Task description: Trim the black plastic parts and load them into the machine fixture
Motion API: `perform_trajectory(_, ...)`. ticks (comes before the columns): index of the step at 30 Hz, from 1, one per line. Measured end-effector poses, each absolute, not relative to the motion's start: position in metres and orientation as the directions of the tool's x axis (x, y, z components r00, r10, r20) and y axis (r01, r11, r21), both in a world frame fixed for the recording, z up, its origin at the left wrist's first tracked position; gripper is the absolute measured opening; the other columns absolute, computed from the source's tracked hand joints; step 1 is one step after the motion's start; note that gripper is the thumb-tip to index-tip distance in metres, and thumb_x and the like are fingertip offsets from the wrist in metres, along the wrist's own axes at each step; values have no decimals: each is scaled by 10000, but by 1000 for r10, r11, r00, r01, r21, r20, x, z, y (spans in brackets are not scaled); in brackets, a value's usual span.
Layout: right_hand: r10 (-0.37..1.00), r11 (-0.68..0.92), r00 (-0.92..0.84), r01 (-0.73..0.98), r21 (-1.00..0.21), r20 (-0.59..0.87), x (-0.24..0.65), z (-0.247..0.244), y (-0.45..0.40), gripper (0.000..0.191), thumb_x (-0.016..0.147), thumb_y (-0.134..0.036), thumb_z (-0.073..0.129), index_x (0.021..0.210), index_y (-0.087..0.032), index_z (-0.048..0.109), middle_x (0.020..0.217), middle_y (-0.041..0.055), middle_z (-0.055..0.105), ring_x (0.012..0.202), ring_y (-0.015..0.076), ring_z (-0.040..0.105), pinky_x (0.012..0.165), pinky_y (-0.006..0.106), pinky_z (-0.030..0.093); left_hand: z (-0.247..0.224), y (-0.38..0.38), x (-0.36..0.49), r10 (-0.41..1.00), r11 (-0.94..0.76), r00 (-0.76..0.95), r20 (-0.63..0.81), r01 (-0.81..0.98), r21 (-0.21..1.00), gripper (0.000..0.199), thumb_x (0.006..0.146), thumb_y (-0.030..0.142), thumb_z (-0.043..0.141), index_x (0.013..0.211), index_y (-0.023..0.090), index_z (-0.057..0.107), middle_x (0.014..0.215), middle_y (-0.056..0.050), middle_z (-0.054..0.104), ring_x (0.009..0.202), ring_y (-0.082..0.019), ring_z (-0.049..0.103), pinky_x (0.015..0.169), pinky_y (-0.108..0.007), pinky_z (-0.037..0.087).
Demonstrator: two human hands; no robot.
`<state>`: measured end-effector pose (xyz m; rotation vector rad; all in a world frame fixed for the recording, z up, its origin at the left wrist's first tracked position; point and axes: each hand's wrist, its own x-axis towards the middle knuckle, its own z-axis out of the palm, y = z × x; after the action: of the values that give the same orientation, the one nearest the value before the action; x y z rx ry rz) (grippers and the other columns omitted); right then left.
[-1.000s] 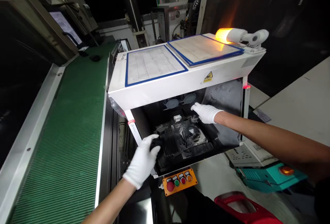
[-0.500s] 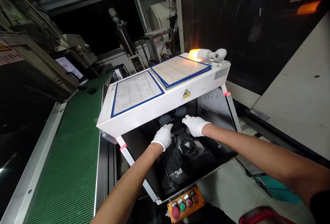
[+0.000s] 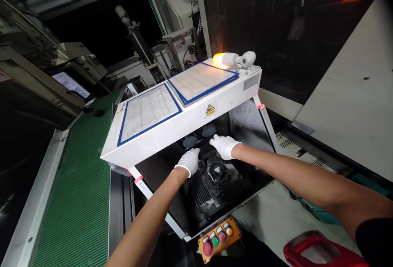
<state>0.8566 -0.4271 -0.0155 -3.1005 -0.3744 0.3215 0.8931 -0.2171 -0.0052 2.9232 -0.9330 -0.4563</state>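
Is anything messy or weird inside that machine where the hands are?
Yes. The black part under the left hand and right hand is smeared with pale dust, as is the grey wall behind it. The amber lamp on the white housing is lit. Nothing looks broken or spilled.

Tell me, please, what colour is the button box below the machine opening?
Orange, in the head view: the button box carries red and green buttons.

Two blue-framed paper sheets lie atop the white metal machine housing; a green ribbed conveyor belt runs along its left, an orange button box below its front edge.
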Motion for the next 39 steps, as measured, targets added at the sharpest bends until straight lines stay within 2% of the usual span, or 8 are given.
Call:
perform_trajectory(5, 231, -973, 953, 231, -26, -198, 856, -14, -427, 525, 848, -156, 785, 1308, -153, 534, 1278, 114, 529, 954, 232, 629, 837, 417, 619, -9, -220, 888, -574, -815, 773, -271, -572, 92, 463, 944, 223, 658, 1386, 151, 538, 1375, -142, 618, 1225, -269, 628, 1050, -483, 537)
perform_trajectory(10, 229, -973, 955, 227, -33, -188, 855, -13, -427, 513, 833, -157, 775, 1287, -148, 536, 1258, 111, 532, 953, 247, 640, 834, 431, 618, -10, -224, 883, -551, -829, 794, -257, -557, 55, 467, 909, 215, 690, 1344, 128, 543, 1334, -149, 622, 1160, -263, 651, 1005, -452, 554)
perform_trajectory(17, 237, -972, 959, 234, -39, -158, 854, -17, -427, 516, 798, -134, 719, 1283, -145, 541, 1209, 139, 521, 942, 342, 669, 776, 492, 620, -13, -230, 881, -528, -844, 816, -235, -535, 40, 422, 903, 240, 674, 1292, 125, 557, 1289, -148, 640, 1132, -268, 661, 981, -450, 561)
perform_trajectory(21, 228, -974, 961, 226, -35, -156, 854, -19, -427, 529, 804, -145, 700, 1303, -152, 525, 1228, 145, 512, 963, 360, 668, 777, 500, 615, -18, -234, 879, -509, -858, 831, -224, -510, 55, 529, 819, 220, 699, 1309, 105, 533, 1286, -200, 632, 1142, -315, 667, 968, -433, 564)
perform_trajectory(24, 212, -977, 963, 209, -36, -166, 853, -21, -426, 505, 810, -197, 714, 1279, -158, 529, 1235, 147, 510, 950, 362, 670, 771, 502, 613, -23, -237, 878, -490, -871, 846, -211, -486, 74, 585, 766, 225, 701, 1311, 100, 531, 1261, -220, 636, 1141, -336, 671, 953, -413, 567)
perform_trajectory(27, 192, -981, 966, 188, -38, -171, 853, -24, -425, 508, 826, -268, 718, 1286, -159, 530, 1251, 155, 503, 957, 361, 666, 795, 503, 606, -27, -239, 876, -470, -883, 862, -191, -460, 96, 535, 780, 249, 667, 1283, 106, 552, 1250, -208, 647, 1132, -323, 673, 964, -402, 564)
perform_trajectory(35, 150, -988, 969, 142, -52, -197, 858, -33, -427, 702, 799, -457, 782, 1388, -185, 514, 1335, 151, 466, 1121, 343, 605, 960, 463, 553, -29, -243, 874, -441, -895, 878, -185, -415, 163, 528, 796, 284, 646, 1281, 92, 563, 1269, -221, 647, 1168, -340, 658, 997, -430, 555)
perform_trajectory(39, 125, -992, 973, 118, -48, -193, 859, -39, -427, 783, 795, -590, 772, 1404, -168, 520, 1360, 165, 446, 1098, 316, 610, 969, 423, 534, -31, -245, 874, -427, -895, 881, -203, -381, 232, 571, 775, 277, 683, 1300, 85, 565, 1270, -227, 642, 1175, -346, 652, 1018, -445, 540)
